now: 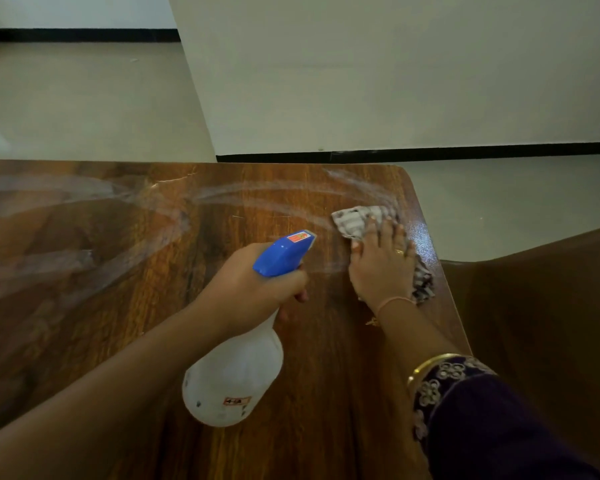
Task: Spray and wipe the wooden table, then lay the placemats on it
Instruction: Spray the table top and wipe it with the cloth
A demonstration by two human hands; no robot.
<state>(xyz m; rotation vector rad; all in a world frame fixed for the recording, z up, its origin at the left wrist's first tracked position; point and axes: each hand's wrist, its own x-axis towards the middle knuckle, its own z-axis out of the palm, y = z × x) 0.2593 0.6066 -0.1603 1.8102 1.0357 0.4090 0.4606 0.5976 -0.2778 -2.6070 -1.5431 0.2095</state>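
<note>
- The cloth, a striped rag, is spread flat on the wooden counter close to its far right corner, just inside the rounded edge.
- It is pressed down by the right hand, whose fingers are laid out straight and spread over it. Nothing is curled round it. One end of the cloth shows beyond the fingertips and the other trails out under the wrist.
- A wet sheen is seen on the wood right beside this hand, along the counter's right edge.
- Whitish streaks of spray are drawn in arcs from the cloth leftward across the far half of the counter, out to the left edge of the view.
- The unwiped stretch is thus judged to lie to the left of both hands, along the counter's long run, so a leftward sweep of the cloth is called for.
- The spray bottle is gripped at its neck by the left hand, fingers wrapped round below the blue head. It is held tilted above the wood, nozzle aimed away towards the cloth.
- The left hand is nearer the streaks, but the cloth is under the right.
- No placemats are seen.
- A brown chair back stands just beside the counter's right edge.
</note>
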